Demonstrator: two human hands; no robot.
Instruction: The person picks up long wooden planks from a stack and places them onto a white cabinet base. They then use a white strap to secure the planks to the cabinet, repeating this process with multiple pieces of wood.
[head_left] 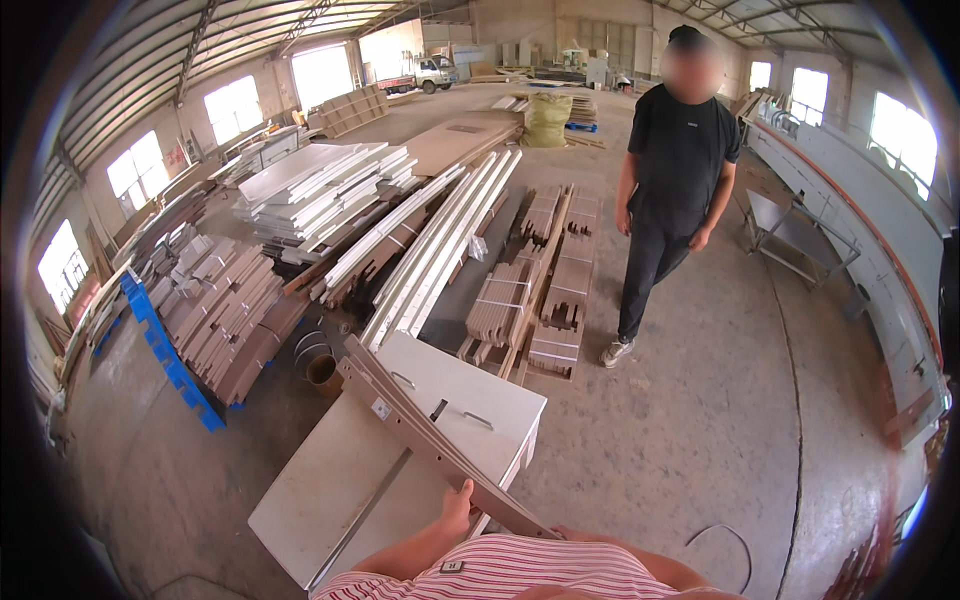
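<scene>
Far left: blue pallet (pixel 171 352) with brown strips (pixel 225 315) stacked on it. Next a bucket (pixel 321 371) on the floor (pixel 690 440), just beside the white surface (pixel 320 495). Brown board (pixel 425 430) slants over that surface, near end by the striped shirt (pixel 520 560) — whether they touch, cannot tell. Left hand (pixel 457 510) grasps the board's lower edge. Right hand (pixel 570 533) at its near end, mostly hidden — grip cannot be told. Right: person in black (pixel 680 160), standing well apart.
</scene>
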